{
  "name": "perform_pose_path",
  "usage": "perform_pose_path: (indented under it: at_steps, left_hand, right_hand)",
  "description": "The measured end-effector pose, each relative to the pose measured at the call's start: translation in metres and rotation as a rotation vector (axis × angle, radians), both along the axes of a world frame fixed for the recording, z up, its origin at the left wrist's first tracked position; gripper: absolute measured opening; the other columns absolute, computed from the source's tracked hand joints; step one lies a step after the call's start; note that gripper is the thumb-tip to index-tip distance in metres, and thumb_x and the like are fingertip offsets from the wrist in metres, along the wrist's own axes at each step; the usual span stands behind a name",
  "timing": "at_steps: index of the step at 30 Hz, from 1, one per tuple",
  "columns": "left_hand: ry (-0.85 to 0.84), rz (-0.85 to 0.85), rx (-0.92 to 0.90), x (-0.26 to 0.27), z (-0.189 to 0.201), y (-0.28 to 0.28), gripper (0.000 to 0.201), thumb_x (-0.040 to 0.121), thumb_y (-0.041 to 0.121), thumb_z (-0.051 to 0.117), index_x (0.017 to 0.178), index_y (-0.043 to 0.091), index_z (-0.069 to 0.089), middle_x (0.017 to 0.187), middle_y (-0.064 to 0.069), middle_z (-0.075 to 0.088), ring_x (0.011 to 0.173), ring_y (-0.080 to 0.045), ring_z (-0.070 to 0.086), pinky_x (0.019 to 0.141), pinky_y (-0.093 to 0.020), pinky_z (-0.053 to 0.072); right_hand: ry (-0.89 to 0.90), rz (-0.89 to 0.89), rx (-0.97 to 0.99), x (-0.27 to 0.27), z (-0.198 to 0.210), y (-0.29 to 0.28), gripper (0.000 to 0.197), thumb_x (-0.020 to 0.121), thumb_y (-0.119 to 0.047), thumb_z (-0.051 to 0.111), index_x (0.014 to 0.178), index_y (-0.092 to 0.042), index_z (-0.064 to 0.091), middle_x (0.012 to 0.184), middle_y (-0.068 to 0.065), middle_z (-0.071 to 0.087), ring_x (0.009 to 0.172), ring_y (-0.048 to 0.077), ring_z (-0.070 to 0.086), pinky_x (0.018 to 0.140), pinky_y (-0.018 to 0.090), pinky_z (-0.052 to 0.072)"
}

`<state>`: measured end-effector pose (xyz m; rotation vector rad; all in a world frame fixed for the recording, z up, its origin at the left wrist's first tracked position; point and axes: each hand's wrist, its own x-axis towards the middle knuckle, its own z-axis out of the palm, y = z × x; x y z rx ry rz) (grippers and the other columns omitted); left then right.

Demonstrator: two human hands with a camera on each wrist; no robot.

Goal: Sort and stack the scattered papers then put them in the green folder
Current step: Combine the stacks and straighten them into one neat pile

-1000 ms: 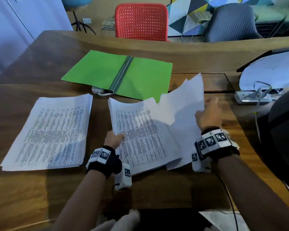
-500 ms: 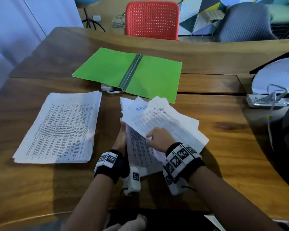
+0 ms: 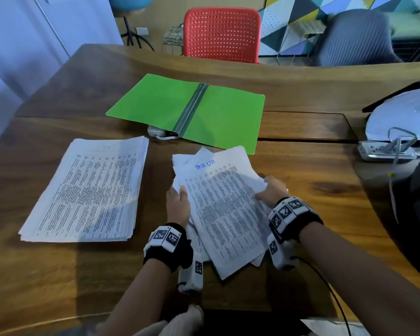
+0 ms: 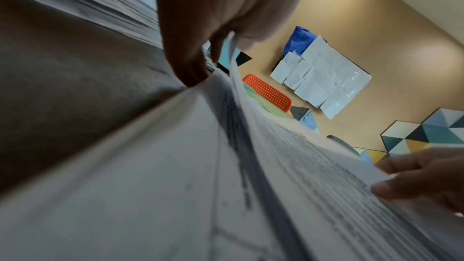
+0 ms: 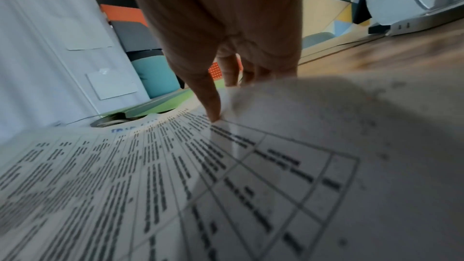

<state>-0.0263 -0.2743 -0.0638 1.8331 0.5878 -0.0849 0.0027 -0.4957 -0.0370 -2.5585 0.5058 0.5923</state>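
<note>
While my left hand [image 3: 178, 206] and right hand [image 3: 272, 190] pinch the messy sheaf [image 3: 224, 209], squaring comes next; green folder [image 3: 187, 109] waits at twelve o'clock.

Head view: high, looking forward and down across the wooden table [image 3: 301, 166], taking in both wrists. Left wrist view: very low at the table, tilted, facing along the left hand [image 4: 226, 7] over the loose papers [image 4: 175, 186]. Right wrist view: close above the same papers, facing the green folder [image 5: 160, 104]. All three share the papers and the red chair [image 3: 221, 32].
</note>
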Motion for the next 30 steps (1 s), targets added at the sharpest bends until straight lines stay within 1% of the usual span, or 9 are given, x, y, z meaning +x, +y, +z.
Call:
perform_pose_path:
  at_steps: [8, 12, 17, 18, 19, 20, 24, 27, 30]
  left_hand:
    - [-0.007, 0.088, 0.247, 0.016, 0.009, 0.030, 0.034, 0.099, 0.010, 0.035, 0.121, -0.007, 0.055, 0.127, -0.026, 0.056, 0.120, -0.040, 0.049, 0.099, -0.038, 0.036]
    - [-0.039, -0.073, 0.028, 0.029, 0.019, 0.044, 0.030, 0.092, -0.006, 0.036, 0.106, 0.001, 0.062, 0.105, -0.016, 0.062, 0.101, -0.028, 0.057, 0.081, -0.028, 0.041]
    - [-0.084, -0.112, -0.331, 0.036, 0.039, 0.036, 0.025, 0.096, 0.005, 0.043, 0.112, 0.004, 0.063, 0.073, 0.010, 0.070, 0.068, -0.004, 0.063, 0.057, -0.013, 0.051]
    - [-0.060, -0.059, -0.390, 0.040, 0.037, 0.035, 0.017, 0.098, 0.014, 0.042, 0.086, 0.016, 0.054, 0.075, 0.009, 0.068, 0.070, -0.007, 0.062, 0.059, -0.017, 0.051]
    - [-0.011, 0.018, -0.465, 0.044, 0.036, 0.034, 0.032, 0.100, 0.026, 0.039, 0.122, 0.003, 0.034, 0.078, 0.006, 0.066, 0.073, -0.010, 0.060, 0.064, -0.022, 0.049]
    - [0.026, 0.083, -0.527, 0.047, 0.031, 0.034, 0.044, 0.101, 0.038, 0.033, 0.109, 0.008, 0.065, 0.084, 0.002, 0.066, 0.079, -0.014, 0.060, 0.071, -0.026, 0.048]
    - [0.244, 0.039, -0.194, 0.050, 0.013, 0.032, 0.077, 0.090, 0.066, 0.021, 0.136, 0.009, 0.044, 0.141, -0.014, 0.041, 0.129, -0.029, 0.039, 0.110, -0.046, 0.031]
    - [0.453, -0.063, 0.088, 0.040, 0.010, 0.019, 0.081, 0.090, 0.060, 0.038, 0.145, 0.003, 0.024, 0.150, -0.017, 0.013, 0.138, -0.038, 0.021, 0.114, -0.047, 0.027]
    - [0.504, -0.155, 0.137, 0.034, 0.013, 0.002, 0.073, 0.092, 0.047, 0.046, 0.145, 0.002, 0.022, 0.149, -0.016, 0.013, 0.138, -0.035, 0.019, 0.115, -0.039, 0.023]
  right_hand:
    - [-0.233, 0.046, 0.231, 0.006, 0.018, -0.019, 0.018, 0.093, -0.007, 0.047, 0.094, -0.007, 0.065, 0.089, 0.005, 0.057, 0.083, 0.018, 0.050, 0.063, 0.020, 0.035]
    - [-0.133, 0.088, 0.445, 0.007, 0.021, -0.037, 0.031, 0.093, -0.008, 0.048, 0.067, -0.025, 0.052, 0.072, -0.003, 0.055, 0.071, 0.015, 0.050, 0.057, 0.023, 0.036]
    - [-0.127, 0.070, 0.700, 0.002, 0.005, -0.026, 0.020, 0.088, -0.005, 0.054, 0.070, -0.014, 0.056, 0.070, 0.003, 0.058, 0.059, 0.011, 0.056, 0.060, 0.028, 0.044]
    - [-0.149, 0.007, 0.711, 0.002, 0.001, -0.024, 0.021, 0.087, -0.003, 0.055, 0.070, -0.014, 0.056, 0.069, 0.003, 0.058, 0.057, 0.011, 0.056, 0.060, 0.028, 0.044]
    - [-0.174, -0.065, 0.692, 0.002, -0.002, -0.022, 0.022, 0.086, -0.001, 0.056, 0.070, -0.015, 0.055, 0.069, 0.003, 0.059, 0.059, 0.012, 0.056, 0.059, 0.028, 0.044]
    - [-0.206, -0.127, 0.652, 0.002, -0.007, -0.022, 0.024, 0.085, 0.000, 0.056, 0.069, -0.017, 0.053, 0.069, 0.002, 0.058, 0.062, 0.015, 0.054, 0.060, 0.028, 0.044]
    - [-0.264, -0.215, 0.425, -0.002, -0.018, -0.016, 0.029, 0.084, -0.002, 0.053, 0.067, -0.024, 0.047, 0.079, 0.004, 0.059, 0.076, 0.020, 0.055, 0.070, 0.029, 0.043]
    - [-0.295, -0.330, 0.375, -0.010, -0.020, -0.003, 0.009, 0.086, -0.006, 0.052, 0.087, -0.014, 0.056, 0.097, 0.010, 0.061, 0.090, 0.025, 0.057, 0.071, 0.027, 0.040]
    - [-0.190, -0.311, 0.188, -0.011, -0.024, 0.014, 0.038, 0.087, -0.022, 0.056, 0.122, -0.006, 0.051, 0.126, 0.017, 0.050, 0.117, 0.032, 0.043, 0.093, 0.038, 0.039]
